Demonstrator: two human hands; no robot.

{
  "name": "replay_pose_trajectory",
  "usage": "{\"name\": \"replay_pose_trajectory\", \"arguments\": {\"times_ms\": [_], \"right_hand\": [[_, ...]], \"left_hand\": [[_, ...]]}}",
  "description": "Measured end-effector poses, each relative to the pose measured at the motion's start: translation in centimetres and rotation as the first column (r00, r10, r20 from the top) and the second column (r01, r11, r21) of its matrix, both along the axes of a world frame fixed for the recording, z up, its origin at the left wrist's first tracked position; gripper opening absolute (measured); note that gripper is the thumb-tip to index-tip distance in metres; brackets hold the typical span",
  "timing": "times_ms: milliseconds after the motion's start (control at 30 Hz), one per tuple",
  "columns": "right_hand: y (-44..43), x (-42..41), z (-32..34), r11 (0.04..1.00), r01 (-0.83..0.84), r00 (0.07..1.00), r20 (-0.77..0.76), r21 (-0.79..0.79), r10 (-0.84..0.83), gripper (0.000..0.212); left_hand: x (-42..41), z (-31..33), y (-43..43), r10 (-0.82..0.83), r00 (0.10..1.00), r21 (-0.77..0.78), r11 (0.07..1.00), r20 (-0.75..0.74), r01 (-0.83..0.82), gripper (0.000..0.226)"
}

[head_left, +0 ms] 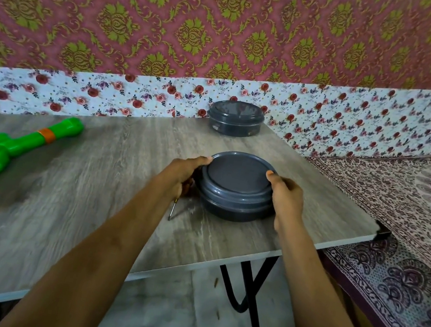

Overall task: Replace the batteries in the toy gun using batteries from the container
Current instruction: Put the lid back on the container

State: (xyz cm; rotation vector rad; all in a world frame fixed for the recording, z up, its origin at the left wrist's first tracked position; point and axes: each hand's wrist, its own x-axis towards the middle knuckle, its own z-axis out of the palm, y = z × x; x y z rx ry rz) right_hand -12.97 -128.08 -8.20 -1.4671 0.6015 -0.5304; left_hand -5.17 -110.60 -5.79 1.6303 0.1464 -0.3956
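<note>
A round dark grey container (235,190) with its lid on stands near the table's right front edge. My left hand (185,174) grips its left side, thumb on the lid's rim, and my right hand (287,197) grips its right side. A thin screwdriver (172,209) pokes out below my left hand; it may be held in that hand. The green and orange toy gun (1,147) lies flat at the left of the table, with a small opening showing in its green body. A second grey lidded container (235,118) stands at the table's far edge.
The wood-grain table (87,198) has black folding legs (251,293) over a tiled floor. A bed with a patterned cover (405,225) is close on the right. A floral cloth and patterned wall stand behind the table.
</note>
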Motion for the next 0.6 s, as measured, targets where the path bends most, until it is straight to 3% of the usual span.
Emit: {"name": "replay_pose_trajectory", "arguments": {"times_ms": [133,400,467,600], "right_hand": [[-0.5,0.5,0.5,0.998,-0.029,1.000,-0.001,0.051,0.029,0.011],[0.2,0.2,0.9,0.993,-0.002,1.000,0.030,0.118,-0.001,0.016],[0.6,-0.3,0.9,0.994,-0.007,0.999,0.054,0.107,0.001,0.015],[0.8,-1.1,1.1,0.998,-0.015,0.999,0.042,0.055,0.013,0.023]], "left_hand": [[0.6,-0.3,-0.3,0.013,0.999,0.002,1.000,0.038,-0.013,0.023],[0.4,-0.2,-0.3,0.035,0.999,-0.036,0.999,0.035,-0.034,0.031],[0.2,0.0,0.0,0.021,0.999,0.018,1.000,0.047,-0.022,0.046],[-0.9,1.5,0.8,-0.072,0.993,0.269,0.962,0.092,0.045,0.044]]}}
